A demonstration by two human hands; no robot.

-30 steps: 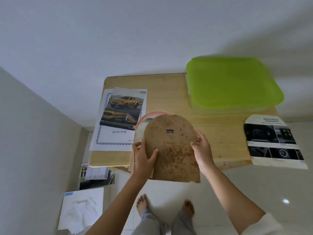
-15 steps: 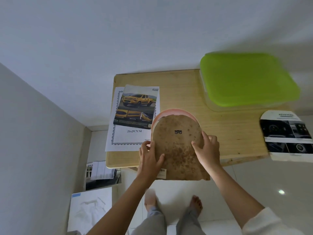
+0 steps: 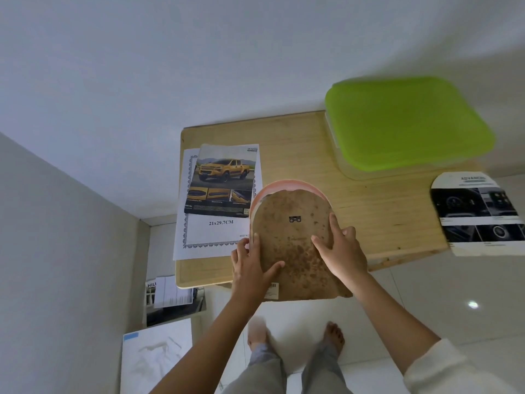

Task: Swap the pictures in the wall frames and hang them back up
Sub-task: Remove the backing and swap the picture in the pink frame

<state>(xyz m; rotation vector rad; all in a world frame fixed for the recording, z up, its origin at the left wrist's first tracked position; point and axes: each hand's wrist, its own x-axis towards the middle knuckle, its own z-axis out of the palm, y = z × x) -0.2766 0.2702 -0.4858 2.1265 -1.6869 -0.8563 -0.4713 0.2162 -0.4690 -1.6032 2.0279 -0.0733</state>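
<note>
An arch-topped pink frame (image 3: 287,185) lies face down at the front edge of the wooden table (image 3: 369,217), overhanging it. Its stained brown backing board (image 3: 292,251), with a small metal hanger in the middle, covers the frame's back. My left hand (image 3: 252,268) grips the board's left edge, thumb on top. My right hand (image 3: 341,251) presses flat on the board's right side, fingers spread. A yellow pickup-truck picture (image 3: 224,180) rests on a bordered white sheet (image 3: 199,240) left of the frame. An arch-cut car-interior picture (image 3: 477,214) hangs over the table's right corner.
A green-lidded plastic box (image 3: 406,123) sits at the table's back right. White walls close in at the back and left. On the floor at the left lie papers (image 3: 170,297) and a white sheet (image 3: 156,356). My bare feet stand on the tiles below.
The backing board and both hands have shifted up over the pink frame, so the board sits closer against it. My right hand has slid from the edge onto the board's face.
</note>
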